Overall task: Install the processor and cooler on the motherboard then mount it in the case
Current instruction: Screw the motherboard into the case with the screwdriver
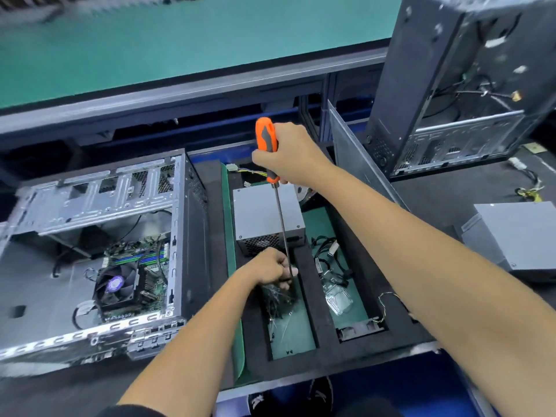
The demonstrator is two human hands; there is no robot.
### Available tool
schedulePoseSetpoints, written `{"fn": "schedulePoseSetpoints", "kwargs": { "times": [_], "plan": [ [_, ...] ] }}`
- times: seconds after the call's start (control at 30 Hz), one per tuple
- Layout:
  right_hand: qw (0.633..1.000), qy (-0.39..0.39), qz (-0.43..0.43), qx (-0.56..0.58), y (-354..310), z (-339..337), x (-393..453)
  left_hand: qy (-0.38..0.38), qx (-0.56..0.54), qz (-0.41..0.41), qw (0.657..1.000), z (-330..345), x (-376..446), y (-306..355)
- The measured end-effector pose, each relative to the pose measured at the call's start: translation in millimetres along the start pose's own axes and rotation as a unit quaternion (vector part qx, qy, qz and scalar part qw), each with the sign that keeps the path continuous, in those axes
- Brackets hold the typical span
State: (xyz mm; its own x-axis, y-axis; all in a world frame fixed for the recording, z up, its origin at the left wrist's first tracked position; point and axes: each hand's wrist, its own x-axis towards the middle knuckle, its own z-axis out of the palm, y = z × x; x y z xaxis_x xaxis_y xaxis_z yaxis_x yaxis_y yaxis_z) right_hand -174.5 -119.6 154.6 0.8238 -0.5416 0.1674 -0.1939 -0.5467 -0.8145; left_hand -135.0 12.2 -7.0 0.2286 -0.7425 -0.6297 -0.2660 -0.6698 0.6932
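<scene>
An open grey case [90,206] lies on its side at the left. Inside it sits the green motherboard [141,254] with a black cooler fan [115,285] on top. My right hand [288,155] grips the orange and grey handle of a long screwdriver [267,145], held upright over a black foam tray [307,284]. Its thin shaft runs down to my left hand [270,267]. There my fingers pinch at the tip, right above a pile of small dark screws [278,299] in a green-floored tray compartment. Whether a screw sits on the tip is hidden.
A grey power supply [264,215] stands in the tray behind the screws. Cables and a clear plastic piece [338,299] fill the right compartment. A second case [460,85] stands upright at the back right, another grey box [520,236] at the right edge.
</scene>
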Motion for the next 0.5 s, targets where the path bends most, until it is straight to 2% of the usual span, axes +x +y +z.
{"fn": "schedulePoseSetpoints", "kwargs": {
  "times": [0.2,0.33,0.5],
  "plan": [
    [0.992,0.102,-0.079,0.008,-55,-38,33,0.15,-0.069,0.081,0.983,-45,-27,48],
    [0.984,0.135,-0.112,0.023,-86,-55,45,0.18,-0.143,0.168,0.959,-78,-51,70],
    [0.976,0.154,-0.137,0.067,-122,-43,51,0.281,-0.191,0.186,0.922,-120,-76,54]
  ]
}}
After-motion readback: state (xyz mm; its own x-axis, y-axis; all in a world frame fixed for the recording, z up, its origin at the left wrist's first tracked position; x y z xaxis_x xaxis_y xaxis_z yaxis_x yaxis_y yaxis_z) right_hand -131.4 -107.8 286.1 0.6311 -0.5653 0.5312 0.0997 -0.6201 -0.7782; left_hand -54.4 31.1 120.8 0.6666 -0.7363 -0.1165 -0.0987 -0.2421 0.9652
